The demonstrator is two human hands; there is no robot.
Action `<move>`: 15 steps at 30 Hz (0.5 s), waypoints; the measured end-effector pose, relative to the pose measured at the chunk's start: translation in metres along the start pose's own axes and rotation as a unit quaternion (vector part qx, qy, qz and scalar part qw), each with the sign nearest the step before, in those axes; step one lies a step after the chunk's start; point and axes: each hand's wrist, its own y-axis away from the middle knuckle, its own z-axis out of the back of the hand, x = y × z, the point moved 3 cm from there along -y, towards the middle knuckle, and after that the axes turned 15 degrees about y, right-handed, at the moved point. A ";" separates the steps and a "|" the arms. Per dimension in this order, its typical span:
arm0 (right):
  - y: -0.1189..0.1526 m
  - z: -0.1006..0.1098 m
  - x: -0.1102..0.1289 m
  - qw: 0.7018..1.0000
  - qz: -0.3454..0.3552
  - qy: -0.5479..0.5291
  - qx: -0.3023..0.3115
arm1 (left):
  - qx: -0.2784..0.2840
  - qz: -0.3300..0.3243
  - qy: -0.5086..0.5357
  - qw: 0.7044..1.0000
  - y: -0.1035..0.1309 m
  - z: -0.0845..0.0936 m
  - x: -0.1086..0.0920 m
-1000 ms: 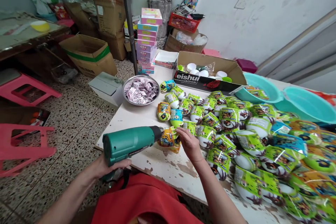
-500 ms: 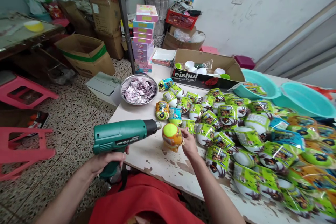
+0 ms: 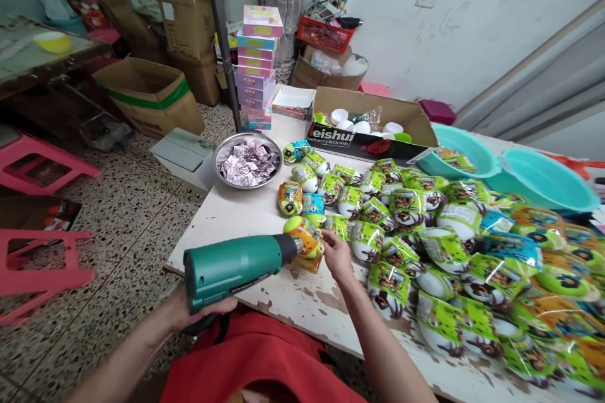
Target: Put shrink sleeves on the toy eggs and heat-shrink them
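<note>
A green heat gun (image 3: 236, 264) is gripped by its handle in my left hand (image 3: 203, 313). Its metal nozzle points right, right up against an orange-wrapped egg (image 3: 307, 240) with a yellow-green end. My right hand (image 3: 336, 256) pinches that egg's right side above the white table (image 3: 269, 293). Behind it lie another orange-wrapped egg (image 3: 290, 198) and a blue-wrapped egg (image 3: 312, 206). Many white eggs in green printed wrap (image 3: 366, 240) cover the table to the right.
A metal bowl of small sachets (image 3: 248, 160) sits at the table's left corner. Further back are an open carton (image 3: 373, 145) with half shells, turquoise basins (image 3: 551, 176) and stacked pink and purple boxes (image 3: 255, 82). Pink stools (image 3: 45, 258) stand on the floor at left.
The heat gun has moved right and lower, its nozzle now overlapping the egg's side. In my right hand the egg has tilted, its yellow-green end turning to the left.
</note>
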 end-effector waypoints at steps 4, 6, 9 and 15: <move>-0.003 0.009 0.002 0.992 0.065 0.108 0.014 | -0.026 -0.013 0.049 0.998 -0.014 0.003 0.002; -0.005 0.010 -0.003 0.995 0.050 0.076 0.034 | -0.038 -0.010 0.050 0.998 -0.015 0.007 0.004; -0.006 0.006 -0.006 0.997 0.020 0.070 -0.006 | -0.011 0.029 0.017 0.999 -0.006 0.013 0.011; 0.007 -0.052 0.013 0.979 0.040 0.201 0.001 | -0.051 0.001 0.034 0.998 0.001 0.015 0.008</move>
